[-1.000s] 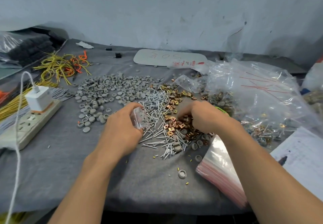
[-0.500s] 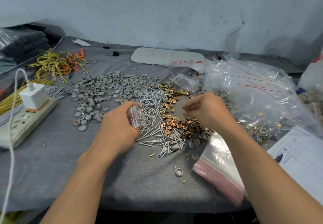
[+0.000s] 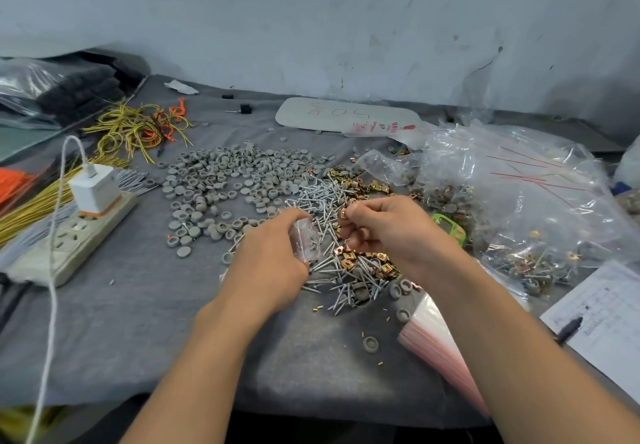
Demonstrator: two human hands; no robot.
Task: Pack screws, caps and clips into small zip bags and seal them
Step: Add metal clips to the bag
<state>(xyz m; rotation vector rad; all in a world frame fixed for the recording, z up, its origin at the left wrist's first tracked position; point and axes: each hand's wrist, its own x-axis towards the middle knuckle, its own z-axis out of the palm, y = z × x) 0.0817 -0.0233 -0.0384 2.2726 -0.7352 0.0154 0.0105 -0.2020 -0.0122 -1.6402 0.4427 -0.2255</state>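
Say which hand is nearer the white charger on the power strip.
Left. The left hand, holding a small bag, is right of the charger; the right hand, pinching a clip, is farther right.

Left hand (image 3: pixel 273 263) grips a small zip bag (image 3: pixel 304 239) of clear plastic above the loose screws (image 3: pixel 318 194). Right hand (image 3: pixel 391 232) pinches one copper clip (image 3: pixel 343 214) in its fingers (image 3: pixel 360 210), just beside the bag. The clip pile (image 3: pixel 353 258) lies below the right hand. Grey caps (image 3: pixel 221 180) are spread to the left on the grey surface (image 3: pixel 138 322). The stack of empty bags (image 3: pixel 436 336) lies near the right forearm.
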